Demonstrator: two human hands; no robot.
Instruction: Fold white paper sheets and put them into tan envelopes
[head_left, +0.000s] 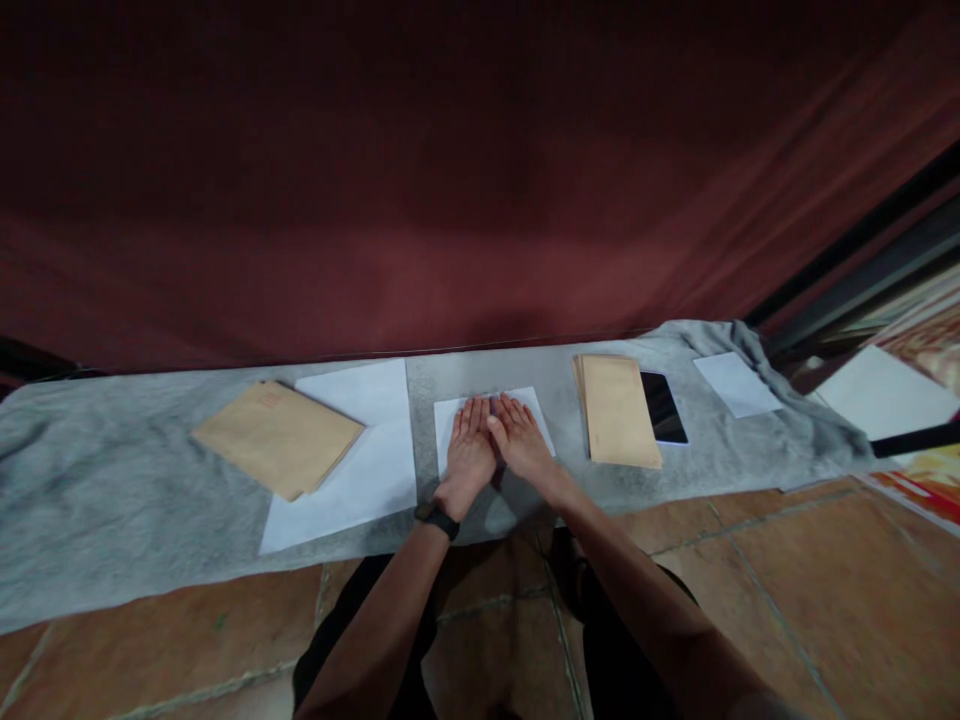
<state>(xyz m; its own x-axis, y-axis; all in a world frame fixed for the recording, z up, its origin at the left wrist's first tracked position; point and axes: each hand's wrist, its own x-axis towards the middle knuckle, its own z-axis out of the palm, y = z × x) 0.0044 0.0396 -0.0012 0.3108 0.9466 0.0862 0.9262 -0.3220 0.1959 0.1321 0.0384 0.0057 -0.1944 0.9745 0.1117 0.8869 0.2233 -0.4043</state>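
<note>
Can't make out any readable text here tbh. There's some faint reddish print (268,397) on the top kraft envelope (281,440) on the left, but it's way too small and blurry.

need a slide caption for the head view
Left hand and right hand flat on white paper, between stacks of brown envelopes

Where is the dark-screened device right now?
In the head view, the dark-screened device lies right of centre on the grey cloth, between the right-hand brown paper stack and a small white sheet farther right.
</note>
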